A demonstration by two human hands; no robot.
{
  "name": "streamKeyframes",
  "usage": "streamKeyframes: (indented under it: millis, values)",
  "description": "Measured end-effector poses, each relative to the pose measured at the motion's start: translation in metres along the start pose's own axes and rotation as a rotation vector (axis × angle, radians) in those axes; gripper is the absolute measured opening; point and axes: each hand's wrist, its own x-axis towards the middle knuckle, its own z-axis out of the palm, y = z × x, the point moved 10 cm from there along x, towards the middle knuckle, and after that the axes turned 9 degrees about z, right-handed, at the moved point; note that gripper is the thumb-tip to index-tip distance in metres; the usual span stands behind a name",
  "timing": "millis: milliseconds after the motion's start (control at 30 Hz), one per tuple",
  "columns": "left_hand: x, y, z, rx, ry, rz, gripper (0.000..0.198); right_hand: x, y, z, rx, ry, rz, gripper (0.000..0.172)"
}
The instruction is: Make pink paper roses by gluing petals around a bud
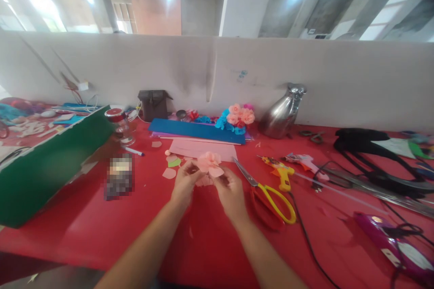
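Observation:
Between my two hands is a peach paper flower [210, 163], raised just above the red table. My left hand [185, 183] pinches its left side, fingers closed on the paper. On the right edge, my right hand [230, 190] grips a petal between thumb and fingers. Loose petal pieces [169, 173] and a green paper scrap [174, 162] lie to the left of my left hand. Behind the flower is a pink paper sheet [203, 148]. Scissors [271, 196] with yellow and red handles rest right of my right hand.
Yellow [283, 172] and pink [307, 162] glue guns with cords lie to the right. A steel jug [283, 113] stands by the wall near finished paper flowers [240, 115]. At left are a green board [57, 167], a glass jar [122, 128] and a marker [134, 151].

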Motion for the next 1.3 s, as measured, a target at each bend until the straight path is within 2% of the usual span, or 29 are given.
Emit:
streamKeyframes:
  millis: [133,267,400,733,1067,1300]
  values:
    - [-0.001,0.016,-0.007,0.203,0.059,0.102,0.008,-0.002,-0.001,-0.002,-0.037,0.032,0.001,0.023]
    - [-0.003,0.027,-0.004,0.280,0.038,0.177,0.009,-0.003,-0.002,-0.004,-0.053,0.059,-0.005,0.024]
    - [-0.003,0.027,0.000,0.302,0.002,0.198,0.008,-0.003,-0.004,-0.005,-0.039,0.077,-0.023,0.022]
    - [-0.006,0.031,-0.002,0.353,0.018,0.254,0.013,-0.005,-0.005,-0.007,-0.010,0.111,-0.052,0.014]
    - [-0.005,0.032,0.007,0.253,-0.061,0.263,0.013,-0.001,0.006,0.002,0.110,0.008,0.037,0.017]
    - [-0.005,0.025,0.008,0.268,-0.062,0.200,0.015,0.000,0.012,0.000,0.088,0.041,0.061,0.019]
